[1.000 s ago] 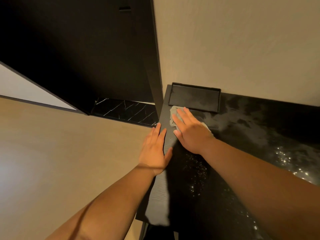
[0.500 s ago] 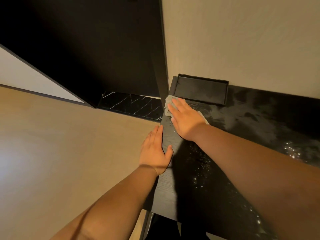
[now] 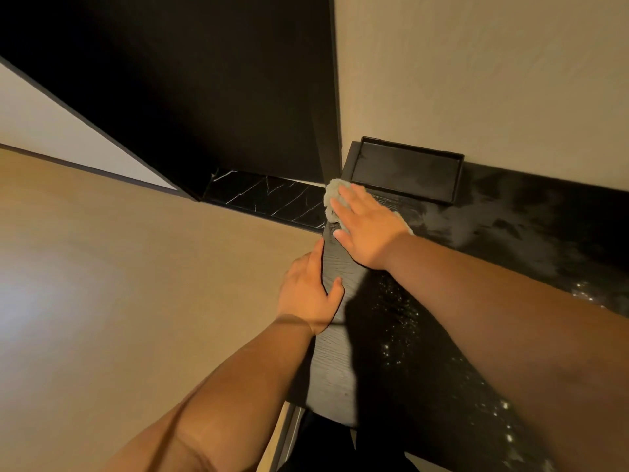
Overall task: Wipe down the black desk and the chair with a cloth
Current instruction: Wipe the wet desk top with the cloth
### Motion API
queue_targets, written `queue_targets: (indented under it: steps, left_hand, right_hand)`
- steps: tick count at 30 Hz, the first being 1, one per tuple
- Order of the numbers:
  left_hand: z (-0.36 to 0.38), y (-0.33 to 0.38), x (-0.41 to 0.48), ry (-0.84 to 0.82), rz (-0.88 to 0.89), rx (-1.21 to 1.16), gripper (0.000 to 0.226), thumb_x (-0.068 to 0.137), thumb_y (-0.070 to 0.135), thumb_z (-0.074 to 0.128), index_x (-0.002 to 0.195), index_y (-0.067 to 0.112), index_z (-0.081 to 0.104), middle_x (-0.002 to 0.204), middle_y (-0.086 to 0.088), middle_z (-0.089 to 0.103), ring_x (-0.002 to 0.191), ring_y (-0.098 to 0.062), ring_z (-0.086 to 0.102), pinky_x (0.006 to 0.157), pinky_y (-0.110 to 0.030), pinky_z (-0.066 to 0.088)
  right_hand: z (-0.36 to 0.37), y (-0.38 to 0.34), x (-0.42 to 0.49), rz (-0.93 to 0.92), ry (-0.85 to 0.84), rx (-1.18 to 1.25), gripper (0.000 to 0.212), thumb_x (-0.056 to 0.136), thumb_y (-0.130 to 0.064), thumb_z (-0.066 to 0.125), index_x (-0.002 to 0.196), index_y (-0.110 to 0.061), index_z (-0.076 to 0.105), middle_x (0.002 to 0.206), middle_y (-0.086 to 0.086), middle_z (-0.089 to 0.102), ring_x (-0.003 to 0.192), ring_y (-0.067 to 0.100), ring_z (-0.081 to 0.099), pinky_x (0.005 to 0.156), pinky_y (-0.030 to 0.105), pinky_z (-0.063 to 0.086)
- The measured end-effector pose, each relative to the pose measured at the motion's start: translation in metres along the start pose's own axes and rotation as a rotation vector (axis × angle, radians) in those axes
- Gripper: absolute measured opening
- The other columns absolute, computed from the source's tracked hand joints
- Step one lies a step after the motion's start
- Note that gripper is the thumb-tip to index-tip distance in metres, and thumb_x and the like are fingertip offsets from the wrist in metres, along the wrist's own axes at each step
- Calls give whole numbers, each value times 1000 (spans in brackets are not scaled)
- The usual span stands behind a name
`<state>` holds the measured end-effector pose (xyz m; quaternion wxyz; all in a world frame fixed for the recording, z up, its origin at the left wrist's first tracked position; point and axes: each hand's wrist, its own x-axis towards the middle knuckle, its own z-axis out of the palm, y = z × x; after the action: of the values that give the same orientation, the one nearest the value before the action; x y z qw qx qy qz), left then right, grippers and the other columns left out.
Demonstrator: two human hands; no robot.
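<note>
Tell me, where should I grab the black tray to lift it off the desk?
Probably pinch the raised near rim of the black tray, coming from the front. Its far side sits against the wall, and the right hand pressing the cloth crowds its left corner, so grip toward the right.

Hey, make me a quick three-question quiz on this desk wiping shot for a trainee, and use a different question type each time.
1. True or false: the right hand lies flat on the cloth, pressing it to the desk.
2. Where is the cloth relative to the tray? A) inside it B) just in front of its left corner, at the desk's edge C) on the floor beneath it
3. Fill in: the left hand rests against the desk's ____ edge.

Key: 1 true; 2 B; 3 left.
</note>
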<state>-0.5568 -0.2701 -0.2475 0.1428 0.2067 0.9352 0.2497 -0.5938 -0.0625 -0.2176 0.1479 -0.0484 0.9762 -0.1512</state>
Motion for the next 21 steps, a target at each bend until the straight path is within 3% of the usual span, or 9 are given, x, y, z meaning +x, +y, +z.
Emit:
queue_targets:
  steps: [4,7,13,18,21]
  left_hand:
    - [0,2,-1,5,-7,5,82,95,47,55,165,20,20,147,-3,54,132,-19,48,110,-38,43]
    - [0,3,-1,14,-10,2,82,96,46,56,165,20,20,142,-3,57,129,-20,50,108,-40,45]
    - [0,3,-3,27,-17,0,81,95,45,55,164,24,19,139,-2,58,126,-21,51,106,-40,46]
    - [1,4,-3,50,-30,8,74,95,44,56,159,18,31,139,-6,59,126,-24,54,106,-39,45]
    - [1,6,-3,62,-11,-13,71,96,39,59,158,24,30,139,-3,59,123,-22,53,106,-40,45]
  right_hand:
    - [9,-2,-32,-154,-7,-49,64,108,-45,33,164,-25,9,171,0,-6,156,20,-13,121,34,-13]
    - [5,12,-29,-213,-22,-85,63,108,-45,33,164,-24,11,172,0,-1,157,19,-8,127,38,-2]
    - [2,-10,1,-21,85,4,59,108,-43,31,161,-22,17,170,9,5,157,31,-2,127,51,6]
    - [20,-7,-32,-226,0,-83,59,108,-43,31,163,-26,17,171,4,3,157,26,-7,128,46,4]
    - [17,22,-48,-89,66,-69,60,108,-44,30,163,-24,16,171,2,5,157,25,-4,128,48,6]
